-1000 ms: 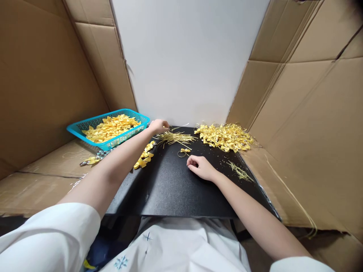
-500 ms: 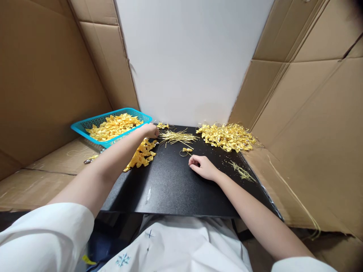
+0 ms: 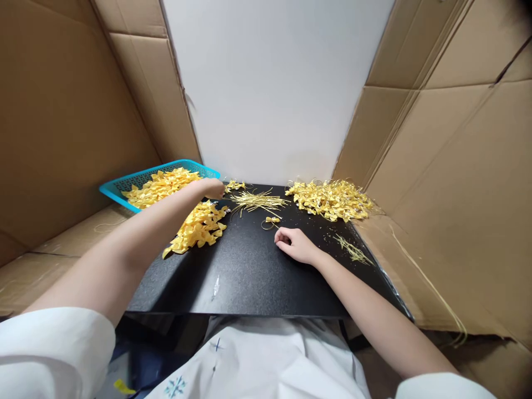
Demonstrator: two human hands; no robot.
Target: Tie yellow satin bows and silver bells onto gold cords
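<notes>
My left hand is closed at the far left of the black table, beside the right end of the blue basket. It is just left of a loose bundle of gold cords; whatever its fingers grip is hidden. My right hand rests on the table with its fingers curled into a pinch. A single yellow bow with a looped gold cord lies just beyond its fingertips. One cord end runs toward that hand, but I cannot make out what its fingers hold.
Yellow bows lie heaped below my left forearm, and more fill the basket. A pile of corded bows sits at the back right. Short cord scraps lie near the right edge. Cardboard walls flank the black table.
My left hand and forearm have shifted slightly left, uncovering more of the loose bow heap. My right hand keeps its curled pose beside the single bow. The view has shifted a little.
</notes>
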